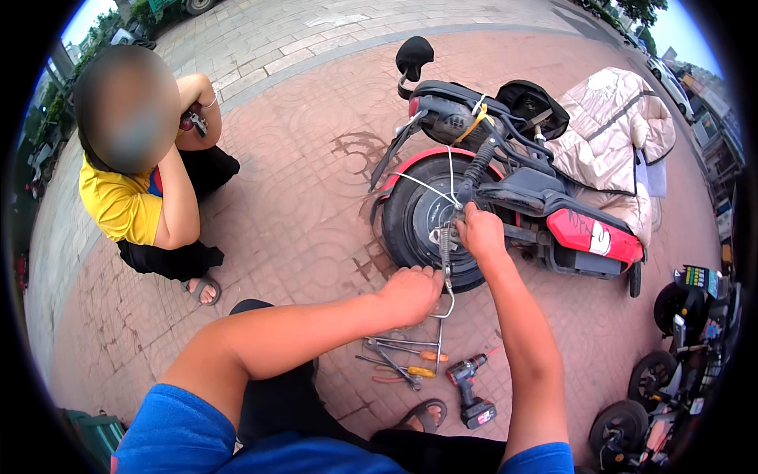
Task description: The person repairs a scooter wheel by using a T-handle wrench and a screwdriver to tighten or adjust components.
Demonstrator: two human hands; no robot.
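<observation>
A red and black electric scooter [592, 233] is in front of me, its rear wheel [410, 209] turned toward my hands. My right hand [482, 233] is closed at the wheel's hub, beside the axle; what its fingers grip is hidden. At the lower edge of the tyre my left hand [412, 296] is closed too, its fingertips close to the lower end of a coil spring [445, 251]. I cannot make out what it holds. A bent metal bar [450, 304] shows just right of that hand. A white cable or tie crosses the wheel above the hub.
On the paving near my feet lie a cordless drill [471, 387], an orange-handled screwdriver [419, 371] and several other hand tools. A person in a yellow shirt [118, 209] crouches at the left. A pale quilted cover [604, 126] drapes the scooter's far end. More scooters [663, 379] stand at the right.
</observation>
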